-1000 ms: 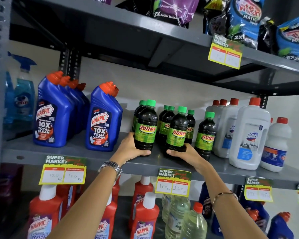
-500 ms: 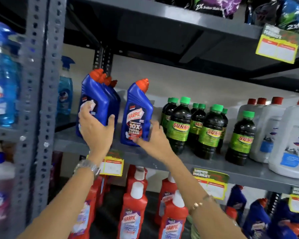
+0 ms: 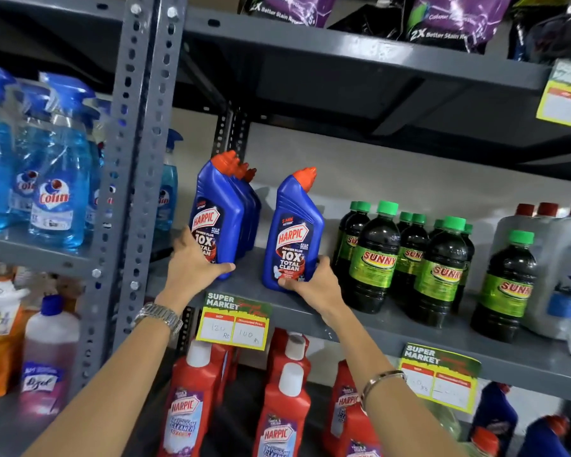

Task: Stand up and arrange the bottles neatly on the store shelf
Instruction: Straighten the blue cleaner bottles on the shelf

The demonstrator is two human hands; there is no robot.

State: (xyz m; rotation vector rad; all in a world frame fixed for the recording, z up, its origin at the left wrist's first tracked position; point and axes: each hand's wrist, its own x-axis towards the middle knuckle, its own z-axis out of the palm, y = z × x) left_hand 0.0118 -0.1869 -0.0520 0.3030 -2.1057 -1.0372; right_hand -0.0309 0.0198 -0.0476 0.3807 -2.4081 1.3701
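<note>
On the grey middle shelf point(image 3: 389, 328) two blue Harpic bottles with orange caps stand upright. My left hand point(image 3: 192, 265) grips the base of the left Harpic bottle point(image 3: 216, 209), the front one of a row running back. My right hand point(image 3: 314, 282) holds the lower part of the single right Harpic bottle point(image 3: 294, 232). To the right stand several dark Sunny bottles point(image 3: 373, 258) with green caps, all upright.
White bottles with red caps point(image 3: 548, 258) stand at the far right. Blue Colin spray bottles point(image 3: 56, 192) fill the left bay behind a grey upright post point(image 3: 129, 179). Red Harpic bottles point(image 3: 284, 410) sit on the shelf below. Price tags point(image 3: 234, 321) hang from the shelf edge.
My hands left the Sunny bottles and moved left to the two blue Harpic bottles. The view panned left too. Since half a second ago both hands have slid lower on the bottles.
</note>
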